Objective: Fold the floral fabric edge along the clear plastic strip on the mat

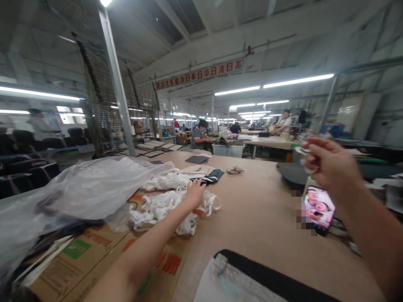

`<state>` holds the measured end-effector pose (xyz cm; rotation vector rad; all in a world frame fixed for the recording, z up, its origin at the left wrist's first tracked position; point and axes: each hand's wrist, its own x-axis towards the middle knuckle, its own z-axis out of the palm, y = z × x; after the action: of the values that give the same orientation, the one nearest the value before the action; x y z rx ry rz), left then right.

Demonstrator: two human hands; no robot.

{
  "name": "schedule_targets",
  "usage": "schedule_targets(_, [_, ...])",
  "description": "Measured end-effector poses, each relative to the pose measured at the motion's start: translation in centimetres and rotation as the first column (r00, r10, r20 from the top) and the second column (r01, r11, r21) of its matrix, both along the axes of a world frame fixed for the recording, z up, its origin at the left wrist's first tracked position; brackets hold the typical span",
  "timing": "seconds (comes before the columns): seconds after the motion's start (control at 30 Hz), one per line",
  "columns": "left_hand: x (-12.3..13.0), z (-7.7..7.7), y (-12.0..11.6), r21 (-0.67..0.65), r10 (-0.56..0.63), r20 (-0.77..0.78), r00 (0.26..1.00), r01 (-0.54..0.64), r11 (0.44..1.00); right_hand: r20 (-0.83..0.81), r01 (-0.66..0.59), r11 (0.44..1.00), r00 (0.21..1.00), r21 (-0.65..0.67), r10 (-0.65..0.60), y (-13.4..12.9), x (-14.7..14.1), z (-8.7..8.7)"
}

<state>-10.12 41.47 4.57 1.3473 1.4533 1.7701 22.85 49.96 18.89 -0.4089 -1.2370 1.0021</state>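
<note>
Reaching left hand (pixel 194 193): my fingers rest flat on the white straps (pixel 163 207) heaped on the table (pixel 258 209)
Right hand (pixel 330 165): raised, pinching a small white piece (pixel 306 154), above the phone (pixel 317 208)
Plastic bag (pixel 88 188): beside the straps

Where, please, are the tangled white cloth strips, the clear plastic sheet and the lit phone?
tangled white cloth strips (pixel 157 207): head view, middle of the heap.
clear plastic sheet (pixel 94 184): head view, crumpled centre.
lit phone (pixel 317 207): head view, bright screen.
</note>
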Motion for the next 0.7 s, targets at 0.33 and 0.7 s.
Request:
schedule_targets(0.33, [15.8, 1.4, -6.1, -0.015, -0.666, 0.281, 0.691, 0.697, 0.717, 0.518, -0.39, 0.844, 0.668, -0.368, 0.534, -11.1, -1.3, -8.2])
schedule_targets(0.7, [16.3, 0.3, -7.7, 0.025, -0.554, 0.566, 0.611, 0.659, 0.752, 0.581, -0.219, 0.825, 0.617, -0.521, 0.531, -15.0, 1.8, -11.8])
